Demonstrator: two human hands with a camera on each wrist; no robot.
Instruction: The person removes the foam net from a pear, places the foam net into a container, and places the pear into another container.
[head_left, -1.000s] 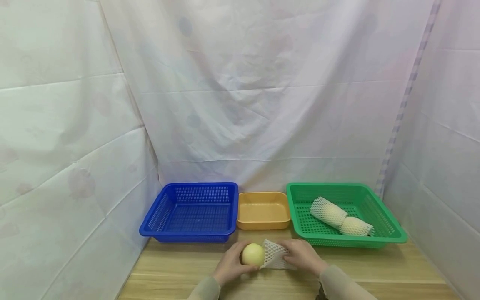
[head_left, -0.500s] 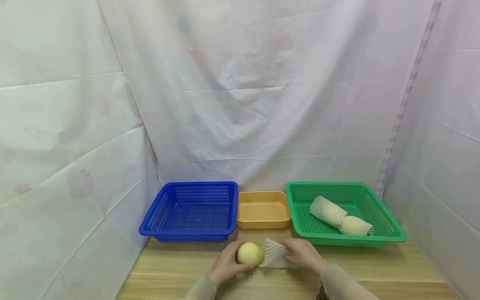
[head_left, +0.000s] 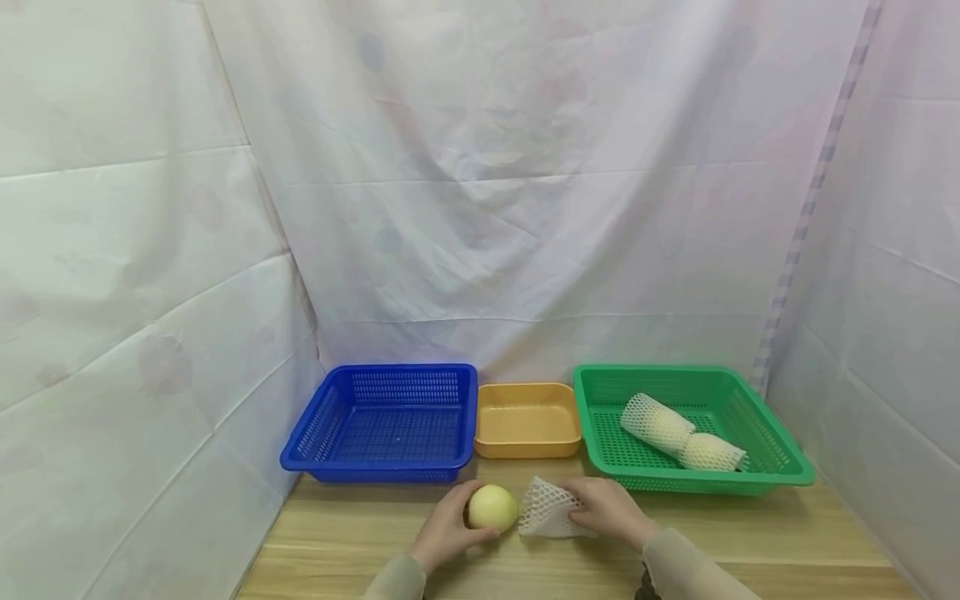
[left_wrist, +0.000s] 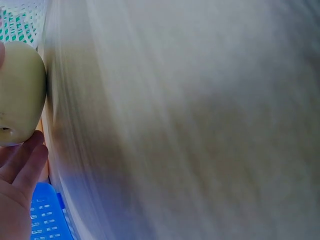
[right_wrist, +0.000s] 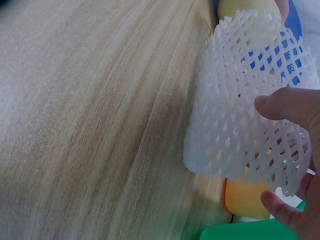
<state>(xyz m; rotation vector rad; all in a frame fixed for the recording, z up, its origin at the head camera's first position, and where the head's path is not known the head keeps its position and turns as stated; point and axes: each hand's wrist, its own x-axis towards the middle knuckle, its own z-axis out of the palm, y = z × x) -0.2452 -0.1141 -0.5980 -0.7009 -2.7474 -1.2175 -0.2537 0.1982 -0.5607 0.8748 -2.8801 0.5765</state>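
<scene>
The left hand (head_left: 448,524) is gripping a pale fruit (head_left: 492,508) near the front left corner of the yellow tray (head_left: 528,451), perhaps touching the table (head_left: 337,542). The right hand (head_left: 611,510) is pinching a foam net (head_left: 546,511) before the tray. The fruit is likely feeling firm, smooth and bruisable, wanting fingers round its sides; the net, light and springy.

The sleeves (head_left: 686,567) are plain, pale grey-green.

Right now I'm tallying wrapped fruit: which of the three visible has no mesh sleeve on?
The pale yellow fruit in the left hand: its skin is bare, while the other two, in the green basket, are in white mesh sleeves.
</scene>
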